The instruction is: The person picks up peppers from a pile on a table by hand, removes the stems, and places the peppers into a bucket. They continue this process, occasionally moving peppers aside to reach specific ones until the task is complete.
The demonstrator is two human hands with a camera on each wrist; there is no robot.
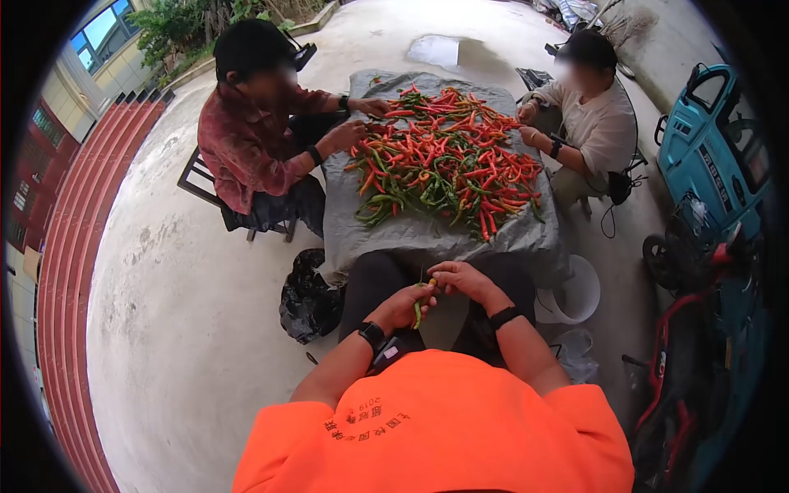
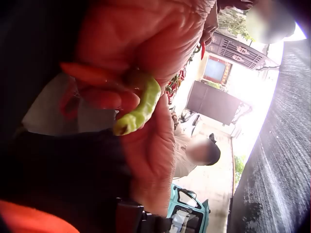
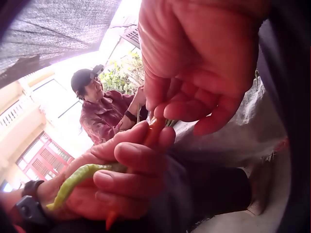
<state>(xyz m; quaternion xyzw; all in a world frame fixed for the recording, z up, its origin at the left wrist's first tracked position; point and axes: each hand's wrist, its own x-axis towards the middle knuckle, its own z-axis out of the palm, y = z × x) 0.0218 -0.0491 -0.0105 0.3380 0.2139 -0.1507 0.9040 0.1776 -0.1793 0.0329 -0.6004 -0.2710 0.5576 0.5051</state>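
Below the near edge of the grey cloth (image 1: pixel 427 234), over our lap, both hands meet. Left hand (image 1: pixel 400 308): fingers curled and clamped round a green pepper (image 1: pixel 417 312), whose curved tip hangs out towards the wrist, and round an orange pepper (image 2: pixel 90 74) lying alongside it. Right hand (image 1: pixel 463 279): fingers bent and drawn together over the upper ends of both peppers, touching the left fingertips; we cannot tell whether they actually pinch a stalk. On the cloth lies a pile of peppers (image 1: pixel 444 160), red, orange and green, with two seated persons reaching into it from either side. Beside our knees stand a black bag (image 1: pixel 308 296) and a white bucket (image 1: pixel 575 292).
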